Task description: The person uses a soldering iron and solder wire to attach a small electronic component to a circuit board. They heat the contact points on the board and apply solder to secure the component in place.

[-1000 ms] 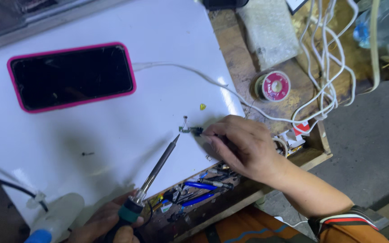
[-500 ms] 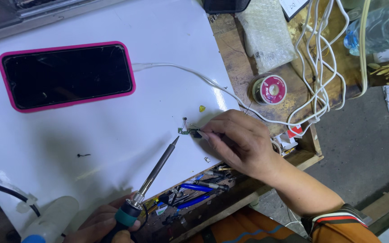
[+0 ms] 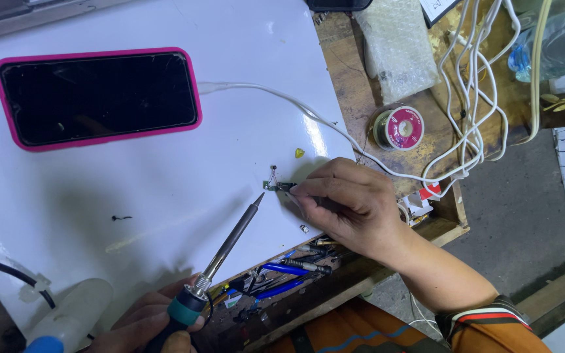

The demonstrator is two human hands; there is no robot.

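We judge the tiny circuit board light and fragile, pinched edgewise by our right hand, while our left hand grips the soldering iron at 7 o'clock.

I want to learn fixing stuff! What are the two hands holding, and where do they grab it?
Left hand grips the soldering iron by its green handle. Right hand pinches the tiny circuit board at its right end.

Phone left of solder spool
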